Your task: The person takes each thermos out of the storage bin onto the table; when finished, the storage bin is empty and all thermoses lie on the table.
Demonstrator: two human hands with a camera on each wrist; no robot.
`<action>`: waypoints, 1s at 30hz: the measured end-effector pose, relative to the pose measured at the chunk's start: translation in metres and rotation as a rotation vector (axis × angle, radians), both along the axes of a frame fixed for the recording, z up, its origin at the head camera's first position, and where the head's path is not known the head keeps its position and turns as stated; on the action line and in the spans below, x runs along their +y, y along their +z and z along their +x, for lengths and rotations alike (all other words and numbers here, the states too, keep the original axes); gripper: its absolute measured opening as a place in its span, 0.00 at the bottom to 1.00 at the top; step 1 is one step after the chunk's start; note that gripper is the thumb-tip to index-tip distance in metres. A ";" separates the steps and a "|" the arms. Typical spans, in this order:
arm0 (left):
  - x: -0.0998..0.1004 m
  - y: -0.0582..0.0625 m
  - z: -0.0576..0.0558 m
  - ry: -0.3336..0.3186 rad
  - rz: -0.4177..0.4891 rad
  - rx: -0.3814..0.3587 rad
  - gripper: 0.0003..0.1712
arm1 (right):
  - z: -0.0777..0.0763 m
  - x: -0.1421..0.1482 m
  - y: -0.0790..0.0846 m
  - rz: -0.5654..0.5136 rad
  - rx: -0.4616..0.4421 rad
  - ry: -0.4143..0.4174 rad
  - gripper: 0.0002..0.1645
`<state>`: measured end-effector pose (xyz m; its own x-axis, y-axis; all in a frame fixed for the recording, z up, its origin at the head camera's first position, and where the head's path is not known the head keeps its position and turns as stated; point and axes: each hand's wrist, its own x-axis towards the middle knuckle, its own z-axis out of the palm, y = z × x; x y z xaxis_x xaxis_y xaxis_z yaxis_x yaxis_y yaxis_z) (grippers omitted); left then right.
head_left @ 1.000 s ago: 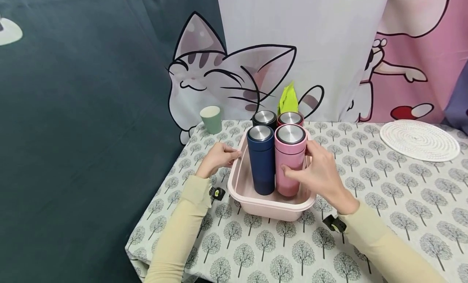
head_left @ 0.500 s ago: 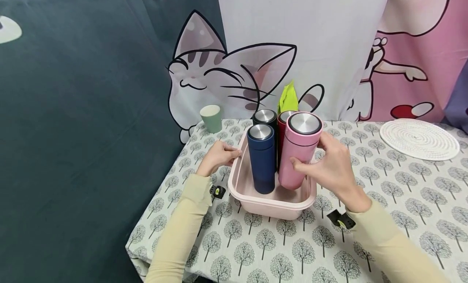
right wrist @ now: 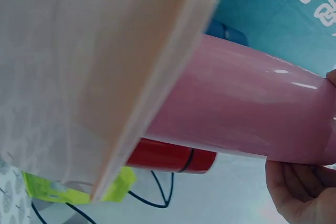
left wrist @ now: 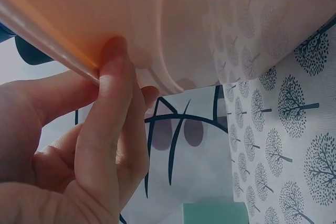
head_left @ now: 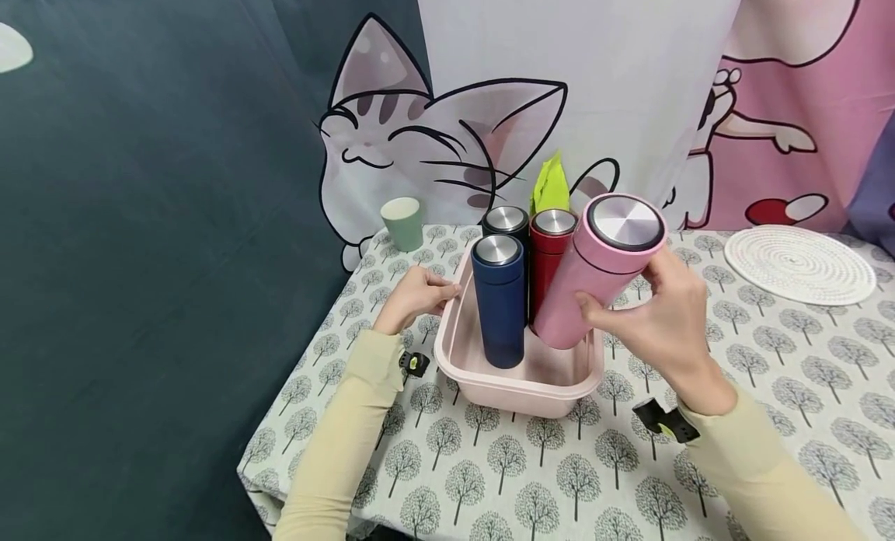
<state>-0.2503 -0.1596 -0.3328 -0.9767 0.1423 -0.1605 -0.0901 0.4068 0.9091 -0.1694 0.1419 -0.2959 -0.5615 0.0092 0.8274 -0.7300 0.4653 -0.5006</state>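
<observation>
My right hand grips a pink thermos bottle that leans to the right, its lower end still inside the pale pink basin. In the right wrist view the pink bottle passes over the basin's rim. With thumb and fingers my left hand pinches the basin's left rim; the left wrist view shows those fingers against the basin wall. Upright in the basin stand a navy blue thermos, a black one and a red one. The black and red bottles are partly hidden.
A green cup stands at the table's back left. Behind the basin is a lime-green packet. A white round woven mat lies at the back right. The tree-print tablecloth ends at the left edge.
The pink thermos has been raised from the basin floor and tilted to the right with my right hand, uncovering more of the red bottle. My left hand has stayed at the rim.
</observation>
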 end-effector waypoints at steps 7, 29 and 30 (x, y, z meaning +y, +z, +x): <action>-0.001 0.001 -0.002 0.010 -0.009 -0.010 0.15 | 0.003 0.003 0.012 -0.082 0.055 0.077 0.37; 0.002 0.007 -0.002 -0.049 -0.057 0.000 0.14 | -0.008 0.034 0.018 -0.173 0.026 -0.050 0.34; 0.002 0.006 -0.001 -0.050 -0.058 -0.003 0.14 | -0.009 0.036 0.017 -0.167 0.019 -0.060 0.35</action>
